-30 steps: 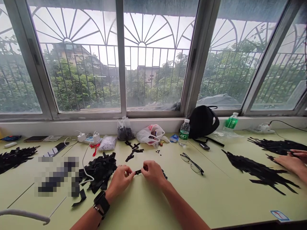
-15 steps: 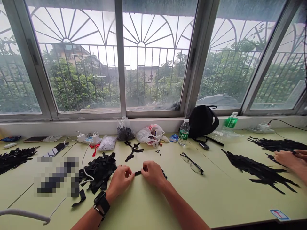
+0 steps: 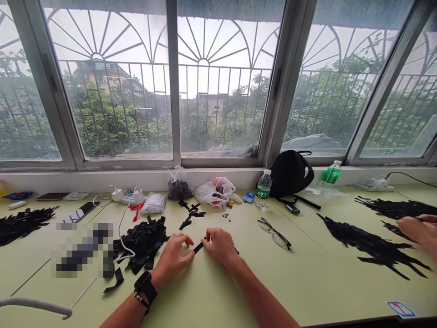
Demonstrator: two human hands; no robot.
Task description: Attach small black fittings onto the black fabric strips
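A short black fabric strip (image 3: 198,248) slants up to the right between my two hands. My right hand (image 3: 220,246) is closed, pinching its upper end, and the fingertips cover that end. At the strip's lower end, the thumb of my left hand (image 3: 175,255) lies close to or against the fabric; its thumb and index finger are spread apart. A black watch and a bracelet circle my left wrist. To the left lies a heap of black strips (image 3: 145,243). Small dark round pieces (image 3: 236,251) peek out beside my right hand, mostly hidden by it.
Behind my hands are several folded strips (image 3: 191,213), small dark pieces (image 3: 226,216) and plastic bags (image 3: 215,191). Eyeglasses (image 3: 274,233), a water bottle (image 3: 263,189) and a black bag (image 3: 290,173) stand rightward. Another person's hand (image 3: 416,230) works near strip bundles (image 3: 365,243). A white cable (image 3: 120,228) crosses leftward.
My left thumb and index finger have parted from their pinch on the strip. The strip has swung from nearly level to a steeper slant. My right hand keeps its grip.
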